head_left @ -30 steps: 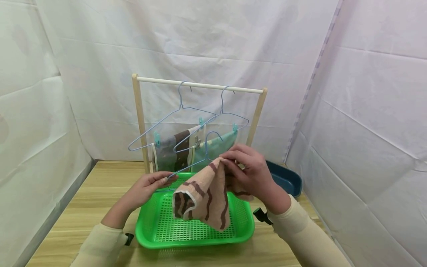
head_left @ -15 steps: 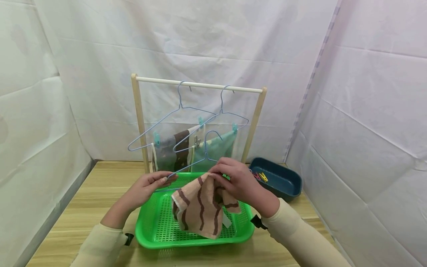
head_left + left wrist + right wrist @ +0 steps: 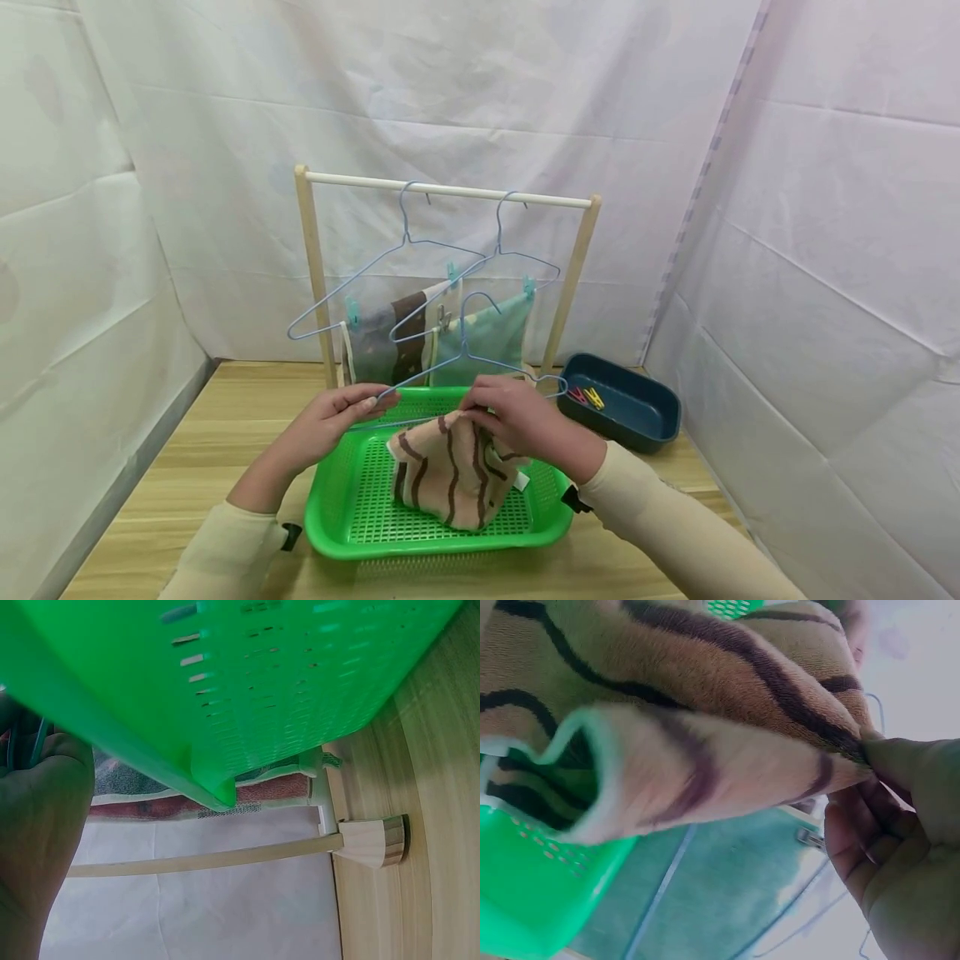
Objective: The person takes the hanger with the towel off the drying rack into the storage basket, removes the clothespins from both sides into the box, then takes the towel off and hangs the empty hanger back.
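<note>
My left hand point(image 3: 330, 425) grips the left corner of a blue wire hanger point(image 3: 464, 346), held upright over the back of the green basket point(image 3: 318, 533). My right hand point(image 3: 521, 421) pinches a peach towel point(image 3: 450, 479) with brown wavy stripes by its upper edge. Bunched, the towel hangs into the basket, in front of the hanger's bottom bar and hiding part of it. In the right wrist view thumb and fingers nip a gathered point of the towel point(image 3: 735, 690). The left wrist view shows part of the left hand point(image 3: 45, 802) beside the basket's side.
Behind the basket stands a rack with a white rod point(image 3: 360, 181). Two hangers on it carry a grey-brown towel point(image 3: 371, 350) and a teal towel point(image 3: 491, 333), clipped with pegs. At right, a dark blue bin point(image 3: 637, 408) holds red and yellow pegs point(image 3: 594, 398).
My right hand has moved down and left with the towel, which now sits lower in the basket. The hanger's right end and the blue bin have come into sight. The left hand stays put.
</note>
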### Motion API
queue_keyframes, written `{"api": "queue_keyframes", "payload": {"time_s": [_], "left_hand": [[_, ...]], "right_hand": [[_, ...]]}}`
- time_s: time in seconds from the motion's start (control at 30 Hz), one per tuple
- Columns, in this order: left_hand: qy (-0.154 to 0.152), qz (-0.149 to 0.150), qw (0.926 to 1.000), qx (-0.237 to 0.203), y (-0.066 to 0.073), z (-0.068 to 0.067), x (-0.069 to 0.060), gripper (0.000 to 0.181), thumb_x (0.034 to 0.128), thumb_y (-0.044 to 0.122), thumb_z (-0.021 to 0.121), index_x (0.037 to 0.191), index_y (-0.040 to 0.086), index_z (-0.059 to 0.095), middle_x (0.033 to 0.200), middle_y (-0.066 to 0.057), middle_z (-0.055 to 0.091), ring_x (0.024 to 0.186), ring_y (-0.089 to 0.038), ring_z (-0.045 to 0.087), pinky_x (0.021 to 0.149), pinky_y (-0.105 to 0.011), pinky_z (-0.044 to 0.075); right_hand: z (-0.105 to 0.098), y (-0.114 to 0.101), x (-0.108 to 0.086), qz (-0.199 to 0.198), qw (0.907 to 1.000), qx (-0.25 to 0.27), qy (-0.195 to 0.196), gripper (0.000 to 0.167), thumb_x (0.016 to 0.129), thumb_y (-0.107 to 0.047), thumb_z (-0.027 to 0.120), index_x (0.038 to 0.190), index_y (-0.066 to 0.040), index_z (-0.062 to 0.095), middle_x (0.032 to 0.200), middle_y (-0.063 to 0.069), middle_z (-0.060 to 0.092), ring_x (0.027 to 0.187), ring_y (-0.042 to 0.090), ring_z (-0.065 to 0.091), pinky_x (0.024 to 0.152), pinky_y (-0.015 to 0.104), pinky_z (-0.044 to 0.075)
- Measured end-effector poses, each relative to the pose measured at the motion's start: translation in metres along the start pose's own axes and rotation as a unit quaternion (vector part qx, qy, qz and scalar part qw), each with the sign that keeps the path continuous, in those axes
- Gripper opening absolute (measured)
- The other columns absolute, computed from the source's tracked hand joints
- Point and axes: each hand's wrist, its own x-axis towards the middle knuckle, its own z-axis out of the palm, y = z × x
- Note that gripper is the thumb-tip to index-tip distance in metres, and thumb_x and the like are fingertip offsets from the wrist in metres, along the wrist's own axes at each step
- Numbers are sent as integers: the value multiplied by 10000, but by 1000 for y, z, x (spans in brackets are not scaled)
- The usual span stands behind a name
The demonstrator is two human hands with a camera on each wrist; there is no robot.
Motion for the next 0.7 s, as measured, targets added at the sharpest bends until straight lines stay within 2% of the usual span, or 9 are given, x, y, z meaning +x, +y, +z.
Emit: {"api": "queue_keyframes", "payload": {"time_s": [0.13, 0.43, 0.57, 0.7], "left_hand": [[-46, 21, 10000, -3, 0, 0, 0, 390, 1213, 119, 454, 1539, -42, 593, 1544, -248, 618, 1386, -82, 634, 1107, -243, 539], [-71, 69, 9999, -65, 1, 0, 1, 385, 1212, 101, 448, 1532, -55, 593, 1540, -266, 613, 1387, -84, 635, 1102, -248, 546], [-78, 88, 9998, -144, 1, 1, 2, 383, 1211, 96, 447, 1528, -62, 593, 1541, -273, 609, 1389, -89, 634, 1101, -258, 552], [-94, 137, 9997, -188, 1, 1, 2, 380, 1208, 84, 447, 1525, -67, 593, 1540, -277, 607, 1392, -97, 634, 1101, -262, 553]], "right_hand": [[9, 1, -1, 228, 9984, -4, -525, 70, 1077, -138, 758, 1111, -166, 813, 1040, -39, 716, 910, 99, 685, 780, 253, 592], [33, 4, 3, 310, 9894, 129, -1411, 62, 1080, -173, 761, 1058, -175, 819, 1029, -38, 748, 920, 87, 688, 804, 246, 592], [44, 2, 5, 351, 9822, 277, -1824, 57, 1062, -192, 789, 1023, -193, 831, 967, -84, 743, 862, 19, 654, 782, 209, 567], [56, 0, 5, 283, 9748, 213, -2202, 110, 1050, -211, 811, 944, -206, 842, 868, -143, 732, 778, -24, 589, 745, 163, 511]]}}
